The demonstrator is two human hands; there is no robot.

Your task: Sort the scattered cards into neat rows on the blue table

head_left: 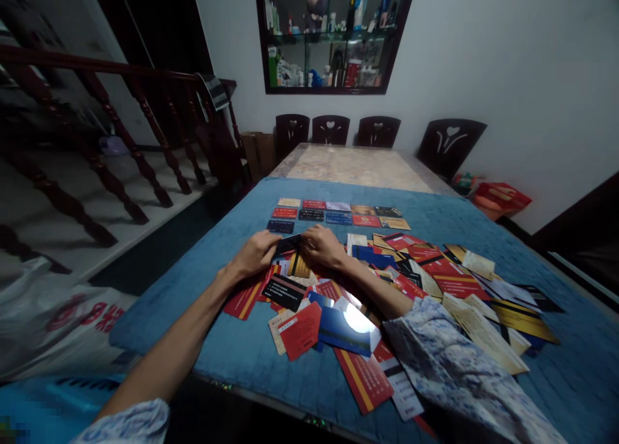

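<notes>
Far left of the dark card (289,243), on its near side, a white plastic bag (91,321) bulges beside the table; left of the card on its far side slants a wooden railing (145,74). A wide stretch of blue cloth (203,257) runs between the cloth's left edge and the card, leaving the left hand (255,252) room on its outer side. That hand is at the card's left end, thumb and fingers pinched tight on it. Just beyond the card lies a navy card (280,226), apart from its neighbours. The dark card is tilted; whether its lower edge touches the cards below is hidden. The right hand (322,245) curls in at its right end, fingers drawn closed on it. Beyond the card sit two rows of cards (338,218), five in each, with thin strips of cloth between the rows. On its near side, a loose spread of cards (344,331) comes close to the cloth's near edge. Right of the card, a mixed pile (454,278) overlaps itself, its outer pieces reaching toward the cloth's right edge. Farther right and beyond the card, a red bag (503,196) sits past that edge.
</notes>
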